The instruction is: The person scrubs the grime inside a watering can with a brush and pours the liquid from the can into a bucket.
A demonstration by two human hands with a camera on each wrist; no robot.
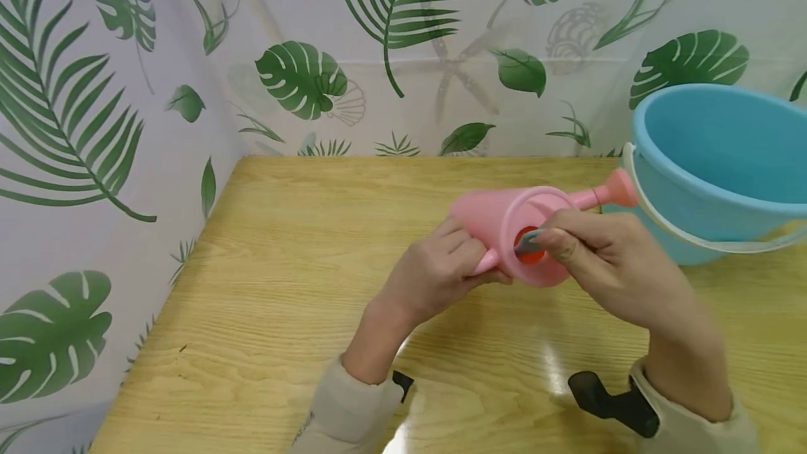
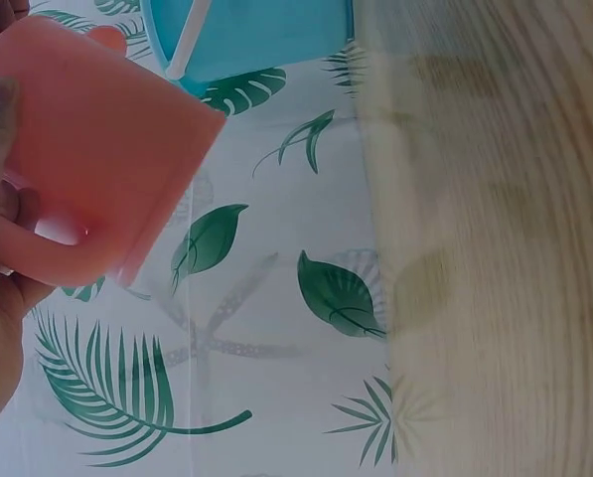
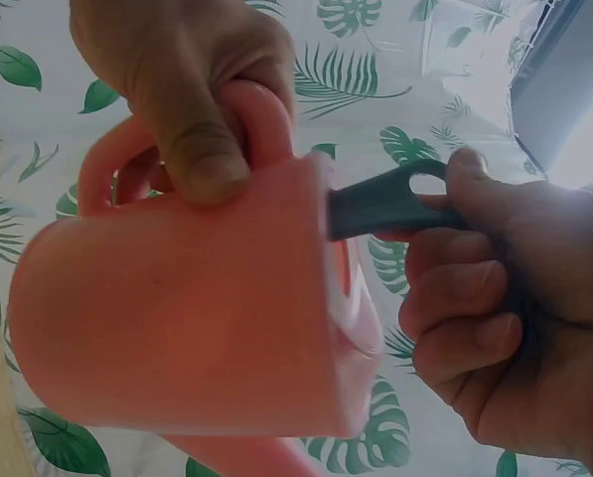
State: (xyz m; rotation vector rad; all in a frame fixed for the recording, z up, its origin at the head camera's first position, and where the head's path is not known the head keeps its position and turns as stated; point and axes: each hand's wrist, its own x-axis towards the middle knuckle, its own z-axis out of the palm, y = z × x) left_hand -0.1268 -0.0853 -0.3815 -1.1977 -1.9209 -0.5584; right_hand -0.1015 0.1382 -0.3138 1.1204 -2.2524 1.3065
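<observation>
A pink watering can is tipped on its side above the table, its wide mouth turned toward me. My left hand grips it by the loop handle, thumb lying along the can's wall. Between thumb and curled fingers, my right hand pinches a grey-green tool with a hole near its end. The tool's other end reaches into the can's mouth and is hidden, so its kind does not show. Something orange-red shows inside the can behind the tool.
A blue bucket with a white handle stands at the right, close beside the can's spout rose. Under everything is a wooden table. A leaf-printed sheet hangs along the table's back and left sides.
</observation>
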